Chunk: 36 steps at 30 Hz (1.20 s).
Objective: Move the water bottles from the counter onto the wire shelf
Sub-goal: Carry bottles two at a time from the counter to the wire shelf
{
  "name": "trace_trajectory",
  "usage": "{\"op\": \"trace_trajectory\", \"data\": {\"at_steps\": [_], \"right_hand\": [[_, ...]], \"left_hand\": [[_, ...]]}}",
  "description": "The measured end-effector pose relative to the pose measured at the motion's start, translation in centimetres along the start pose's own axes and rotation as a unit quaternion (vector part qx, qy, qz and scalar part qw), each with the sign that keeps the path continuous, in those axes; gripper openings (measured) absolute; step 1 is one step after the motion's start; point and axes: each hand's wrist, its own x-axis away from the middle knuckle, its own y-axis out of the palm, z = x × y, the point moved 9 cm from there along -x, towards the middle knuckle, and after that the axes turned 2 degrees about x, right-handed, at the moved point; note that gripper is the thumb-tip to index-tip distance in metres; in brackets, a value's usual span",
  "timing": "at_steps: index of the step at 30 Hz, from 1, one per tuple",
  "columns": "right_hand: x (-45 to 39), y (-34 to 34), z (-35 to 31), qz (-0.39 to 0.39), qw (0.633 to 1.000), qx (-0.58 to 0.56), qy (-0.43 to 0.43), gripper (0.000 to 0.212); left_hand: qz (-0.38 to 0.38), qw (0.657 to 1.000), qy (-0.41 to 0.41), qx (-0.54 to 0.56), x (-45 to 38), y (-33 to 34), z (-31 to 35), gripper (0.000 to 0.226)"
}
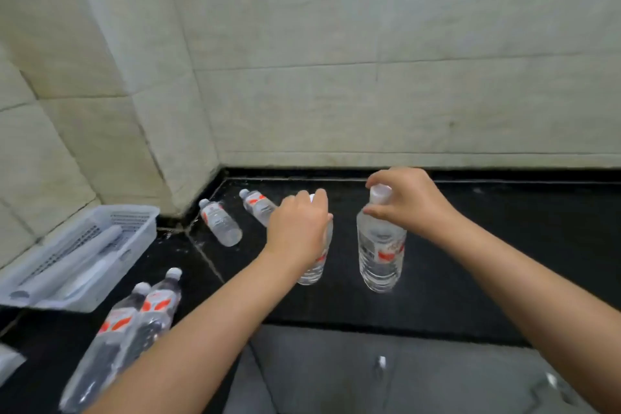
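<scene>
Clear water bottles with white caps and red-and-white labels stand on a black counter. My left hand wraps the upper part of one bottle, hiding its cap and shoulder. My right hand pinches the neck of a second bottle just below its cap. Two more bottles stand near the back corner. Another two bottles stand close at the front left. No wire shelf is in view.
A white plastic basket holding rolled white items sits on the counter at the left. Tiled walls close off the back and left side. Grey floor shows below the counter's front edge.
</scene>
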Motion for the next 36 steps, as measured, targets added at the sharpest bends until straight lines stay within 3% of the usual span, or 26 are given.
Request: {"op": "trace_trajectory", "data": {"at_steps": [4, 10, 22, 27, 33, 36], "right_hand": [[5.2, -10.1, 7.5, 0.088, 0.992, 0.037, 0.081, 0.036], [14.9, -23.3, 17.2, 0.199, 0.965, 0.131, 0.108, 0.034], [31.1, -40.4, 35.9, 0.248, 0.914, 0.294, 0.127, 0.026], [34.8, -46.3, 42.9, 0.308, 0.86, 0.388, 0.125, 0.021], [35.1, -51.3, 53.4, 0.304, 0.852, 0.41, 0.115, 0.018], [34.5, -54.7, 60.1, 0.29, 0.849, 0.419, 0.138, 0.027]], "left_hand": [[0.078, 0.994, 0.068, 0.04, -3.5, -2.4, 10.2, 0.043], [0.161, 0.968, 0.157, 0.108, -6.5, -6.5, 28.0, 0.039], [0.296, 0.905, 0.222, 0.21, -11.2, -16.1, 58.2, 0.041], [0.366, 0.876, 0.24, 0.201, -14.5, -18.3, 68.2, 0.031], [0.382, 0.867, 0.25, 0.199, -20.9, -17.7, 79.5, 0.02], [0.351, 0.878, 0.248, 0.21, -25.4, -16.4, 85.0, 0.018]]}}
